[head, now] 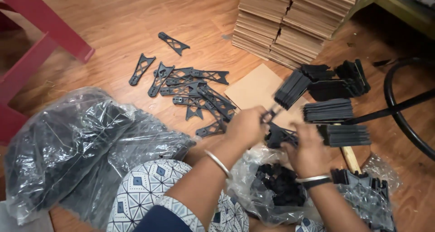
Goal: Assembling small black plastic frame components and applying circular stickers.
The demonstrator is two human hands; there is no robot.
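Note:
My left hand (247, 125) grips the narrow end of a stack of flat black frame arms (290, 89) that fans up and to the right. My right hand (308, 150) holds a bunch of the same black lattice parts (278, 134) just below that stack. Both hands are over an open clear plastic bag (253, 186) with more black parts inside. Loose black arms (195, 94) lie scattered on the wooden floor to the left of my hands.
Neat stacks of black parts (335, 110) sit right of my hands on a cardboard sheet (253, 89). Piles of cardboard sheets (290, 19) stand behind. A large plastic bag of parts (68, 146) lies left. Red furniture legs (45, 28) far left, a black hoop (398, 110) right.

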